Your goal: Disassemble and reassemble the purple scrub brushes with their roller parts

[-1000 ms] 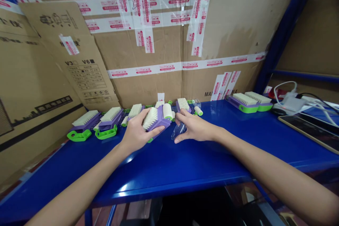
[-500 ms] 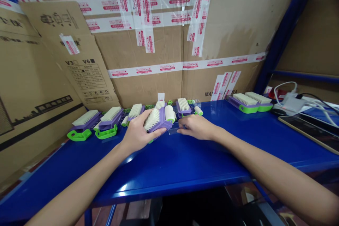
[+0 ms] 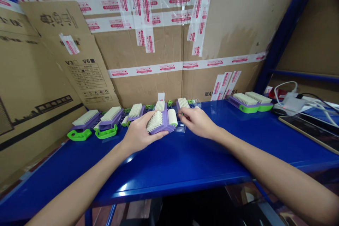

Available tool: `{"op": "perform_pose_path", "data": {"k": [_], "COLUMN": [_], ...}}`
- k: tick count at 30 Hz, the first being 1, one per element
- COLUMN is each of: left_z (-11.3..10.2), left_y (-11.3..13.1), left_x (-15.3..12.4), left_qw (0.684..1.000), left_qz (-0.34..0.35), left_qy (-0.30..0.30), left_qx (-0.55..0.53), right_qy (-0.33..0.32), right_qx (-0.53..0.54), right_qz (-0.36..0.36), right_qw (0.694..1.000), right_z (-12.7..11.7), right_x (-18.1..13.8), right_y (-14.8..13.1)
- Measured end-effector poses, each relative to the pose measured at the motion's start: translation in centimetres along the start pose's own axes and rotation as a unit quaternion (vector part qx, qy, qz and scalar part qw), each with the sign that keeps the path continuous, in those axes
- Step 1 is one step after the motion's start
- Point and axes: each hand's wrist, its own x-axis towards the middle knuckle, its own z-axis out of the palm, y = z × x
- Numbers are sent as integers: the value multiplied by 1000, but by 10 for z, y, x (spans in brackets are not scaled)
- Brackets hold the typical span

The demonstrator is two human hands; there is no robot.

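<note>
The left hand [image 3: 139,134], its grip around the brush [image 3: 164,121] above the tabletop [image 3: 182,164] toward the back edge, should be steady, so the right hand [image 3: 197,122], whose grip I cannot tell, works gently beside the roller [image 3: 172,117].

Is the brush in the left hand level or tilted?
Tilted: the brush slants in the left hand, its bristles turned leftward rather than straight up.

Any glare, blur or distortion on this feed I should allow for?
Head view: glare patches on the blue tabletop, darkness beneath; head view: wide-angle stretching towards the edges; head view: the brush in the left hand reads clearly, the clear plastic piece near the right hand only faintly.
</note>
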Motion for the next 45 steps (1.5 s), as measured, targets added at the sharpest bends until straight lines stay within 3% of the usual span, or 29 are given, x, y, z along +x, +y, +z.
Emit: {"op": "perform_pose_path", "data": {"k": [4,10,18,25,30,37,45], "left_z": [2,1,4,-1,1,9,0], "left_y": [0,4,7,8,8,9,12], "left_x": [-1,1,0,4,0,-4,-1], "left_qw": [1000,997,985,990,993,984,989], "left_qz": [24,78,150,131,117,160,144], "left_qy": [0,-3,46,18,6,26,8], "left_qx": [11,22,73,51,33,78,26], "right_qy": [36,0,-17,12,27,31,59], "right_qx": [96,175,255,264,187,130,127], "right_qz": [12,25,65,4,-43,6,-64], "right_qw": [995,984,965,964,981,991,988], "right_z": [-1,5,12,11,8,14,13], "right_x": [-1,-5,-4,-8,-13,-12,-13], "right_y": [-5,-13,-12,-18,-22,-20,-19]}}
